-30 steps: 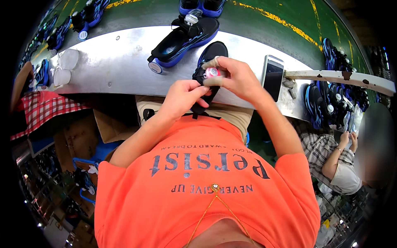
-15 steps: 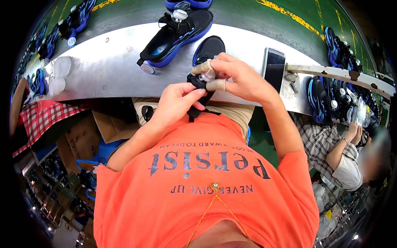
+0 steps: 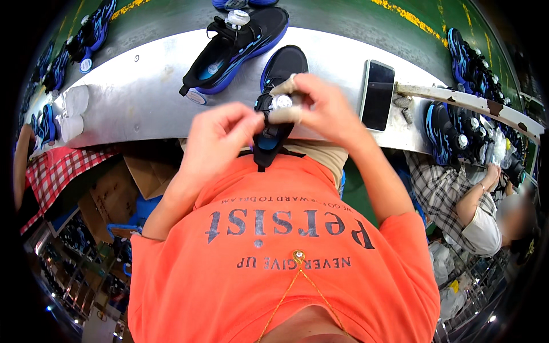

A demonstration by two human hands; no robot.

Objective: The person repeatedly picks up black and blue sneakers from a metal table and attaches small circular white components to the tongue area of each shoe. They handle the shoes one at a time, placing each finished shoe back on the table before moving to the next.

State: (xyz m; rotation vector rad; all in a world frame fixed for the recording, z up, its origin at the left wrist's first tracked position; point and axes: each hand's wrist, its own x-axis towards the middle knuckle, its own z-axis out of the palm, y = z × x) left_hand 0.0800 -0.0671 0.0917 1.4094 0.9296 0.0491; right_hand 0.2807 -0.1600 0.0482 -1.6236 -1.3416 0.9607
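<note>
One black shoe [image 3: 284,67] is located between the left grip [image 3: 216,136] and the right grip [image 3: 325,110], toe directed away from the wearer and slightly right, heel toward the orange shirt [image 3: 286,291]; its long axis runs near to far across the counter [image 3: 154,108] edge. Right grip: covered thumb and finger are closed about the white dial [image 3: 281,102] on the shoe. Left grip: thumb and fingertips meet at the shoe's left side; motion blur hides whether they hold anything. Beyond and left of both grips, a second shoe [image 3: 243,52] carries a round label [image 3: 195,98] at its heel, too small to read. Dark lettering [image 3: 289,224] marks the shirt. Counter surface: silvery metal; a phone [image 3: 377,96] lies right of the right grip. Beyond, the green floor [image 3: 337,17] bears yellow lines [image 3: 409,22].
</note>
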